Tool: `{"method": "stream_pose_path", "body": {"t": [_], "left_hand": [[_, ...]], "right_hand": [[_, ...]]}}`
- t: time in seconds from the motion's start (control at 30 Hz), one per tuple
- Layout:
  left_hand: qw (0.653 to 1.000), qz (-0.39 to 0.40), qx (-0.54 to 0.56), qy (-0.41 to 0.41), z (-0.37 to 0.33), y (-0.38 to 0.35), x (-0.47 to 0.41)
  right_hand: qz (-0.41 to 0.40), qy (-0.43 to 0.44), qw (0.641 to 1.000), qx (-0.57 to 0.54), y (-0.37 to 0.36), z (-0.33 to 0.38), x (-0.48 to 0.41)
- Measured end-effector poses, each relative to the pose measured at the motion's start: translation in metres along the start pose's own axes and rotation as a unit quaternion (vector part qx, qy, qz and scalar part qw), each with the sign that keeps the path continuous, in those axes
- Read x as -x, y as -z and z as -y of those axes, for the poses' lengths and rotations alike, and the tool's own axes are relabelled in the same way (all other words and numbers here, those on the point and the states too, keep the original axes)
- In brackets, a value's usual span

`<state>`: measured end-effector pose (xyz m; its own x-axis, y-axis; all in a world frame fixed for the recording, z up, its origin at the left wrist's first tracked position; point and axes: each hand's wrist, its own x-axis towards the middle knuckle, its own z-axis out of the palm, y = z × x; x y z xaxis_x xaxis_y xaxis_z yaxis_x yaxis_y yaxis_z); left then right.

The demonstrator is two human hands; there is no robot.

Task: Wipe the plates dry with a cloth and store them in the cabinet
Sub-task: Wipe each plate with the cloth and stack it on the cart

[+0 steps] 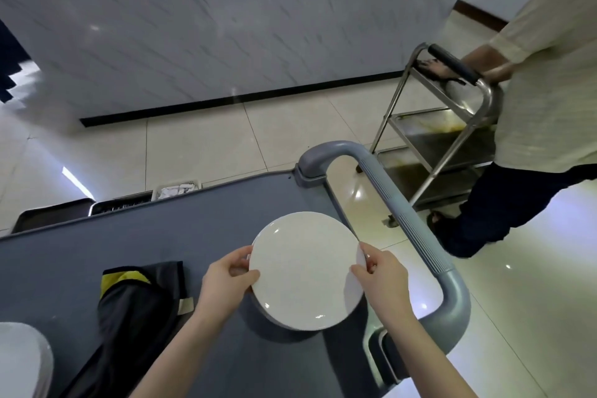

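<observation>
One white plate (303, 271) is pinched at its rim by left grip (226, 281) and right grip (381, 278); the cloth (139, 297) is laid left of both; storing is judged undone.

Bright, glary floor; warped edges.

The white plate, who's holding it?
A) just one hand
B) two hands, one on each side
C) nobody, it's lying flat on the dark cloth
B: the left hand grips the left edge of the white plate, and the right hand pinches its right edge.
</observation>
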<state>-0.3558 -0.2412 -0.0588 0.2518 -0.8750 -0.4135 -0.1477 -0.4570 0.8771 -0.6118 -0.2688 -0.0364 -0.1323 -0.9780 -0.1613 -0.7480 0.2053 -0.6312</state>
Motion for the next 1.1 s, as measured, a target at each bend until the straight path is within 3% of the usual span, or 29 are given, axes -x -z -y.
{"method": "stream_pose_path", "body": {"t": [0.3,0.6,0.7,0.8,1.1], "left_hand": [[0.997,-0.037,-0.054,-0.028,0.001,0.003,0.005],[0.991,-0.024,-0.123,-0.046,0.0,0.009,0.01],[0.993,-0.022,-0.107,-0.032,0.005,0.021,0.012],[0.996,-0.035,-0.078,-0.028,0.016,0.045,0.017],[0.986,-0.151,-0.048,-0.043,0.053,0.157,0.048]], "right_hand": [[-0.01,-0.007,1.0,-0.028,-0.012,-0.002,-0.003],[0.0,-0.011,1.0,-0.024,-0.011,0.0,0.005],[-0.041,-0.012,0.999,-0.007,-0.013,0.009,0.013],[-0.073,0.034,0.997,-0.005,-0.021,0.025,0.024],[0.065,0.191,0.979,-0.012,-0.092,0.123,0.047]]}}
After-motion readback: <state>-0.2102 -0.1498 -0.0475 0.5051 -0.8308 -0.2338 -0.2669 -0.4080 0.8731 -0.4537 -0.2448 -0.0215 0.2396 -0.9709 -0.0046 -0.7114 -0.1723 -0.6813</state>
